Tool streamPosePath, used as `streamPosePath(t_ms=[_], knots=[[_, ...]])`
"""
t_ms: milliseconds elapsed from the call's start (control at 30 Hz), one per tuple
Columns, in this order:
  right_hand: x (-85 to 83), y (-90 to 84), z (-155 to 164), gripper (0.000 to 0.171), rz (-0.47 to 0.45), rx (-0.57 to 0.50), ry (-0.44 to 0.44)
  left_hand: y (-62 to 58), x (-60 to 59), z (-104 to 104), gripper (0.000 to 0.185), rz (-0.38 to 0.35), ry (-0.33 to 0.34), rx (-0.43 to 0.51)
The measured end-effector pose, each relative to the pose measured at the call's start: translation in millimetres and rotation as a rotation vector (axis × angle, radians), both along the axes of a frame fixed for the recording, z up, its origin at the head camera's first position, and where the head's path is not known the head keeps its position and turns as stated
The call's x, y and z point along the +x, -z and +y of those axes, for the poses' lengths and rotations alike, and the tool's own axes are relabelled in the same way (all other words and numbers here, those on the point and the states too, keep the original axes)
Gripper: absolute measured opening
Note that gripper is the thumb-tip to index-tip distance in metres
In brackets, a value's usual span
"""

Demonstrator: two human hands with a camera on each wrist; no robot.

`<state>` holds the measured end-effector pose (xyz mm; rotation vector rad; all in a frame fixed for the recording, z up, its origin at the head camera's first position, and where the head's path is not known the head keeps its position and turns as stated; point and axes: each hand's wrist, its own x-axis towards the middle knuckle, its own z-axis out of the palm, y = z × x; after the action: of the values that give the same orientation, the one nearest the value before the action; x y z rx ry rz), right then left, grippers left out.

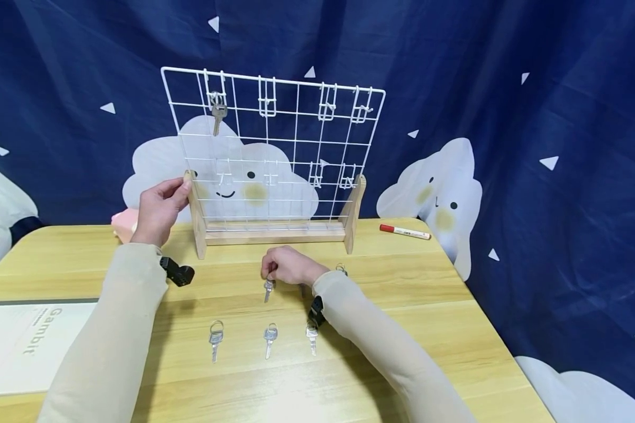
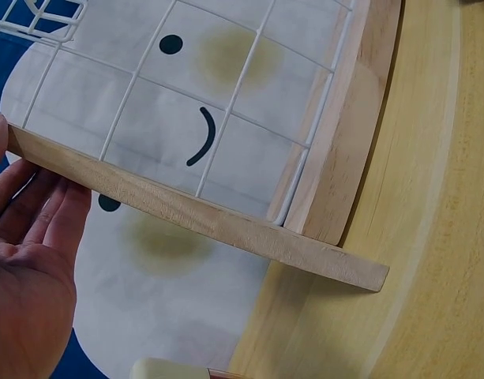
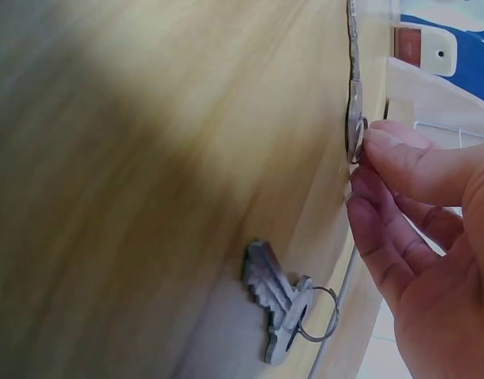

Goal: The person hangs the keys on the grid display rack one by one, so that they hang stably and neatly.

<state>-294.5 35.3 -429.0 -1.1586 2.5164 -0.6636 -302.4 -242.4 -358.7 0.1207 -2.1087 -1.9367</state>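
Note:
My left hand [image 1: 161, 210] grips the top of the left wooden upright [image 2: 186, 207] of a white wire grid rack [image 1: 296, 141], its thumb on one side and fingers on the other. Over the table, my right hand [image 1: 291, 265] pinches the small ring of a silver key [image 1: 268, 289] between thumb and fingers; the key's blade lies along the tabletop. Beside that hand in the right wrist view rests another key [image 3: 279, 304] with a ring. One key [image 1: 219, 114] hangs from a top-left hook on the grid.
Along the front lie a left key [image 1: 215, 338], a middle key [image 1: 270, 335] and a right key [image 1: 311, 335], partly behind the wrist camera. Several white hooks [image 1: 267, 106] hang on the grid. A red-capped marker [image 1: 405, 231], a notebook [image 1: 29, 346] and a pink object [image 1: 123, 224] also sit on the table.

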Motion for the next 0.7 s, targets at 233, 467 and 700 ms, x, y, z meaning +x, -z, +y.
streamPosePath(t_ms=[233, 467, 700], knots=[[-0.5, -3.5, 1.4, 0.020, -0.033, 0.027, -0.017, 1.2, -1.1, -1.4, 0.060, -0.006, 0.000, -0.007], [-1.5, -2.6, 2.8, 0.017, -0.045, 0.068, -0.004, -1.6, -0.7, -1.3, 0.059, -0.006, -0.009, -0.022], [-0.7, -0.5, 5.2, 0.017, -0.064, 0.035, 0.017, -0.5, -0.5, 0.5, 0.059, -0.015, -0.012, -0.017]])
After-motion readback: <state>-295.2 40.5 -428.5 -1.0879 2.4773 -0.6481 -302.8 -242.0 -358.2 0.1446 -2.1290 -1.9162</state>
